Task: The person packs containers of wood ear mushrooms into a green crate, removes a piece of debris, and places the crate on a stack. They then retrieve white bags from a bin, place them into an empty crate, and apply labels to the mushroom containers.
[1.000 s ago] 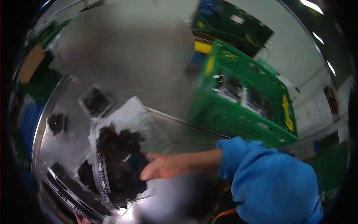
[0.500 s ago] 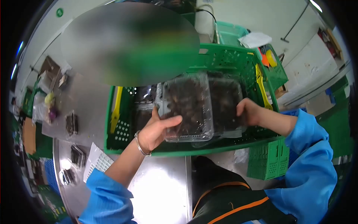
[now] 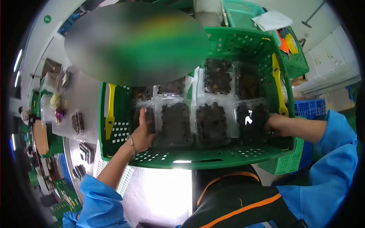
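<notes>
Clear plastic clamshell boxes with dark, lumpy contents lie in rows inside a green perforated crate [image 3: 190, 164]. My left hand [image 3: 142, 137] rests at the crate's left end, index finger stretched over the leftmost front box [image 3: 149, 114] and thumb apart. Beside it sit two middle front boxes, one left of centre [image 3: 175, 123] and one right of centre [image 3: 212, 123]. At the other end, my right hand [image 3: 279, 124] is against the outer side of the rightmost front box [image 3: 251, 123]; its fingertips are dark and partly hidden. Another box [image 3: 218, 76] lies in the back row.
Yellow handles [image 3: 279, 83] line the crate's ends. A light green basket [image 3: 243, 13] and a roll of yellow tape [image 3: 291, 43] are behind at right. On the steel table [image 3: 91, 102] at left lie small packs [image 3: 77, 122]. A blurred oval hides the upper left.
The box that was lifted between both hands now lies low in the crate with the others. My hands have moved apart toward the crate's two ends, and the view has shifted.
</notes>
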### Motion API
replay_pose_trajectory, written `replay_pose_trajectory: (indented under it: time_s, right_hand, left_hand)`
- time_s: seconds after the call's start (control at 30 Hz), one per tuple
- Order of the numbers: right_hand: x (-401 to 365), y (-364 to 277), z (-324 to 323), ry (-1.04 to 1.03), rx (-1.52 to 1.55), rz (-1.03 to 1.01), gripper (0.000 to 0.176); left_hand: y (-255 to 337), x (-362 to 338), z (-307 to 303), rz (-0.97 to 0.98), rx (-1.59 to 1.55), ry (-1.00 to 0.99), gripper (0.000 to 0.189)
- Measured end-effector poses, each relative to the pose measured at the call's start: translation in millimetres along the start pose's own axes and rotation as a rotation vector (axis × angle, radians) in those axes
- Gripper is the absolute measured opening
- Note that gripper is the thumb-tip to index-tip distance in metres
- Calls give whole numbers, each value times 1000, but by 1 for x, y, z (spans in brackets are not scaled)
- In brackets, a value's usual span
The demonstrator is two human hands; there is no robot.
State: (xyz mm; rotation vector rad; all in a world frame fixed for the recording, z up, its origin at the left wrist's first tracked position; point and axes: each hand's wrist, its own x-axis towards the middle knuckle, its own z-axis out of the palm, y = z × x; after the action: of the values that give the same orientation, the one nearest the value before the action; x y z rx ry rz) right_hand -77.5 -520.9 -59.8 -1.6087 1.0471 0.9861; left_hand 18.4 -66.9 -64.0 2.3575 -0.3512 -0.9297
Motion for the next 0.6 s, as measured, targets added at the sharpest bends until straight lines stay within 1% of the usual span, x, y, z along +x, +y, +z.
replay_pose_trajectory:
  time_s: [0.03, 0.1, 0.13, 0.17, 0.23, 0.27, 0.3, 0.37, 0.4, 0.43, 0.5, 0.53, 0.57, 0.6]
  right_hand:
    - [1, -3, 4, -9, -20, -8, 22]
    - [4, -13, 15, -210, -151, 174, 30]
    - [-3, -23, 26, -129, -211, 335, 33]
    - [-13, -37, 28, -134, -217, 325, 33]
    - [-60, -81, 35, -279, -1038, 1, 34]
    - [-61, -83, 43, -309, -944, -589, 34]
    - [-62, -85, 52, -330, -787, -1170, 34]
    - [-112, -117, 98, -536, -420, -1226, 34]
    - [-128, -127, 113, -577, -403, -1287, 34]
    - [-139, -132, 127, -623, -381, -1341, 33]
    - [-152, -143, 147, -691, -408, -1361, 32]
    - [-156, -147, 153, -742, -433, -1362, 30]
    - [-159, -149, 158, -757, -456, -1368, 30]
    - [-161, -152, 164, -689, -517, -1531, 28]
  left_hand:
    - [-5, -2, 6, -15, -9, 16, 97]
    - [-5, -1, 15, 8, -14, -132, 95]
    - [17, -7, 14, -18, -70, -117, 89]
    - [34, -18, 7, -25, -66, -106, 89]
    - [69, -45, -8, 87, -791, -46, 75]
    - [86, -64, -14, 172, -1081, -134, 68]
    - [99, -83, -15, 263, -1368, -223, 62]
    - [115, -107, -6, 366, -1442, -238, 59]
    - [114, -116, 2, 392, -1483, -198, 58]
    - [117, -124, 2, 401, -1414, -179, 55]
    - [117, -139, 1, 418, -1421, -126, 47]
    - [116, -144, 2, 427, -1428, -100, 47]
    - [115, -147, 1, 404, -1348, -98, 48]
    - [114, -150, 0, 383, -1269, -92, 49]
